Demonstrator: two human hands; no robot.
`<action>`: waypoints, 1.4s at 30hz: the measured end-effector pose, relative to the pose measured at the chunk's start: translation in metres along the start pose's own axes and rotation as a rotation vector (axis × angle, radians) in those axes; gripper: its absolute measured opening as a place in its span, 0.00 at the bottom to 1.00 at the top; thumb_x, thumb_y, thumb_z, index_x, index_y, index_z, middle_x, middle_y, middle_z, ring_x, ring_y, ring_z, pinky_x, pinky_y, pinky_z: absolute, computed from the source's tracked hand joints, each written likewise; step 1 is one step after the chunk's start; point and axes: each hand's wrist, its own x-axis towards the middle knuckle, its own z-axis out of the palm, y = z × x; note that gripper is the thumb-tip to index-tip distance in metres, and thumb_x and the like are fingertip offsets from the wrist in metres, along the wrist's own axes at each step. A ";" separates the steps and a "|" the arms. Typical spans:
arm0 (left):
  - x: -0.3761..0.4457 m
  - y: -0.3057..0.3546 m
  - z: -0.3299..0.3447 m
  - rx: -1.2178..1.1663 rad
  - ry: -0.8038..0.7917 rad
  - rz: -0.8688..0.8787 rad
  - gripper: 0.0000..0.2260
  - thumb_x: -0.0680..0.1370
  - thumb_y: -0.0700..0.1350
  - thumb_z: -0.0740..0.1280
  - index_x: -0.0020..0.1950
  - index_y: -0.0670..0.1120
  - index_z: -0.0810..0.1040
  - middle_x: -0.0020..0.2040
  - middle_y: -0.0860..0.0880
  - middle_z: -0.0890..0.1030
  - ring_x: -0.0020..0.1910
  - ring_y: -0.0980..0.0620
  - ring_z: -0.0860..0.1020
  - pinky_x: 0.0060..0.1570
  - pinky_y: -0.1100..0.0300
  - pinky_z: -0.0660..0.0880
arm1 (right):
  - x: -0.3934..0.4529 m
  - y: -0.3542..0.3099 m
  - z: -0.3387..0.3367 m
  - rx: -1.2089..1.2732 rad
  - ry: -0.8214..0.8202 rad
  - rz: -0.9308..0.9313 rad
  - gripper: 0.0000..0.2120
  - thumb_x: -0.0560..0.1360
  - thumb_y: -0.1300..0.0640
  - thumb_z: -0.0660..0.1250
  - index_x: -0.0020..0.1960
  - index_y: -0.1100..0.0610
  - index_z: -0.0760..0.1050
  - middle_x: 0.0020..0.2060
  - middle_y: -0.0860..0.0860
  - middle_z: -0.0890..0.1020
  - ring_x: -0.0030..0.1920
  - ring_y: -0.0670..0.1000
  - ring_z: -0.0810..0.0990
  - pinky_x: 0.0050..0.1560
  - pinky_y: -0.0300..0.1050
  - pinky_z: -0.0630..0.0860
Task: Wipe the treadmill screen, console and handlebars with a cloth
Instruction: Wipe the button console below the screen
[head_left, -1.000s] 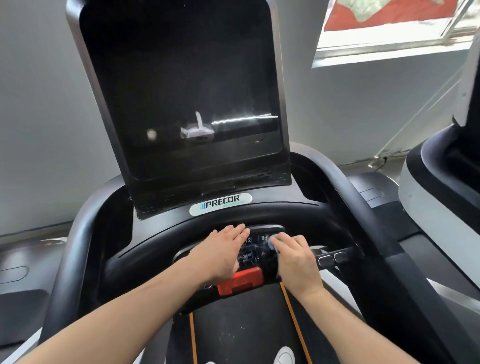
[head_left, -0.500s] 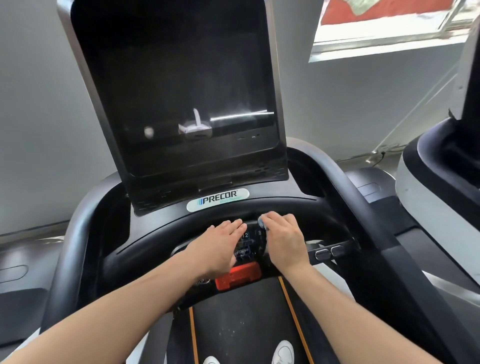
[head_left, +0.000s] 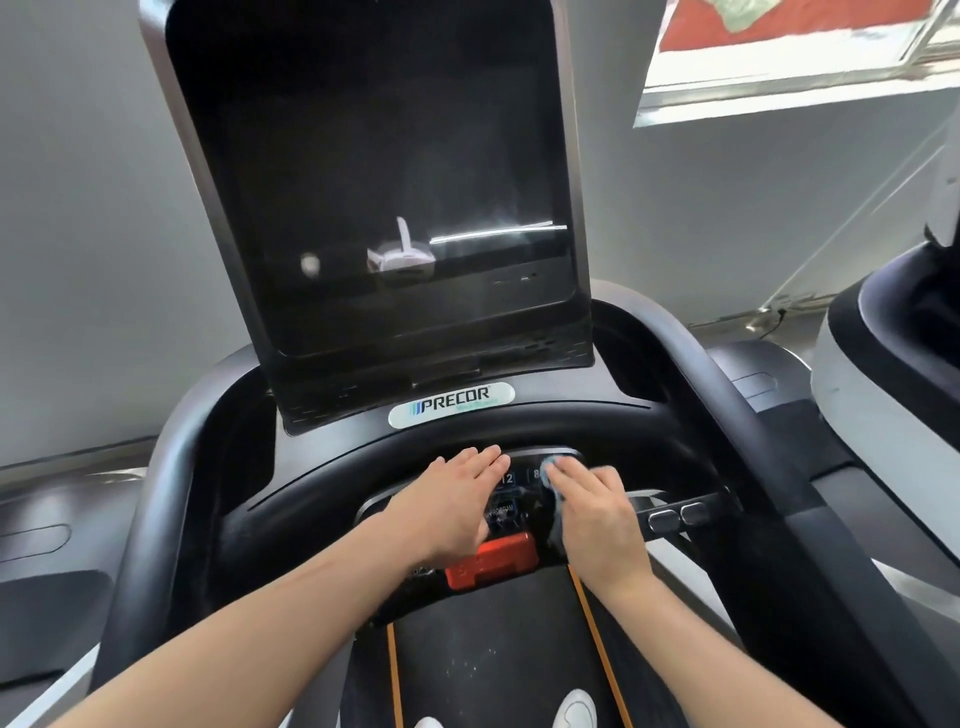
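Right hand (head_left: 597, 514) has slid back toward 6 o'clock and slightly right since 0.5 s ago, off the top edge of the keypad and back onto its right half; left hand (head_left: 452, 504) has barely shifted; camera tilted a little.

Cloth (head_left: 551, 470), small and blue, sits under the right hand's fingers at the keypad's upper right, only a bit of it peeking out at the fingertips; right hand presses it down with fingers loosely bent over it, so it holds the cloth; left hand lies flat, fingers straight and together, holding nothing, on the left half of the control panel (head_left: 511, 499).

Progress, as a judgement: console wiping is under way on the keypad; screen (head_left: 384, 182) at 12 o'clock shows faint haze and reflections, cannot tell if wiped; curved handlebar (head_left: 332, 467) in front of the panel and the side rail (head_left: 727, 415) at 2 o'clock look like they are left to do.

Edges and room: red stop clip (head_left: 491, 561) sits at 6 o'clock, just beside both hands; 2 small buttons (head_left: 678, 517) at 3 o'clock, near the right hand; open room toward 12 o'clock up to the PRECOR badge (head_left: 451, 406); another machine (head_left: 893, 389) stands well apart at 3 o'clock.
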 end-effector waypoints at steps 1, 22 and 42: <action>0.000 0.000 0.001 0.003 0.002 0.000 0.36 0.82 0.45 0.61 0.86 0.50 0.46 0.87 0.51 0.46 0.85 0.48 0.49 0.82 0.44 0.53 | -0.001 0.002 -0.001 -0.005 -0.006 -0.023 0.17 0.76 0.68 0.70 0.64 0.57 0.82 0.59 0.45 0.82 0.46 0.52 0.71 0.49 0.43 0.78; 0.000 -0.005 0.001 -0.002 0.015 0.019 0.36 0.82 0.45 0.60 0.86 0.51 0.47 0.87 0.51 0.47 0.85 0.48 0.50 0.82 0.46 0.52 | 0.095 0.019 -0.021 -0.120 -0.500 0.189 0.19 0.77 0.64 0.60 0.64 0.50 0.78 0.58 0.50 0.80 0.62 0.56 0.71 0.64 0.49 0.72; -0.003 -0.015 0.001 -0.098 0.032 0.040 0.34 0.82 0.45 0.60 0.86 0.50 0.50 0.86 0.51 0.49 0.84 0.51 0.51 0.83 0.48 0.51 | 0.104 0.005 -0.025 -0.130 -0.567 0.205 0.18 0.79 0.63 0.59 0.64 0.50 0.79 0.59 0.51 0.80 0.65 0.59 0.70 0.60 0.49 0.71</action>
